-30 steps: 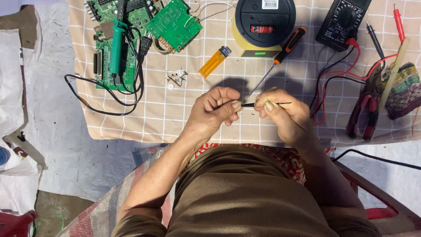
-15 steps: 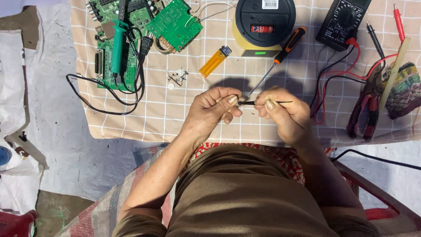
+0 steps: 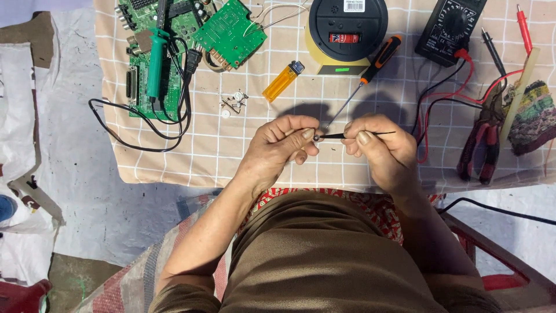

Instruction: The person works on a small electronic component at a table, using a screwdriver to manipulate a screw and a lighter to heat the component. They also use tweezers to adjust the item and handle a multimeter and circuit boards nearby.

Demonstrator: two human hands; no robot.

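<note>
Barely anything has shifted since a moment ago: the left hand still pinches a small round metal part at its fingertips, and the right hand still grips a thin black probe whose tip meets that part — both held just above the checked cloth on the counter. Behind them an orange-handled screwdriver lies slantwise, its tip close to the knuckles. An orange lighter and loose bits sit farther left. Bare cloth lies between the hands and the near edge; red pliers crowd the right, circuit boards the far left corner.
</note>
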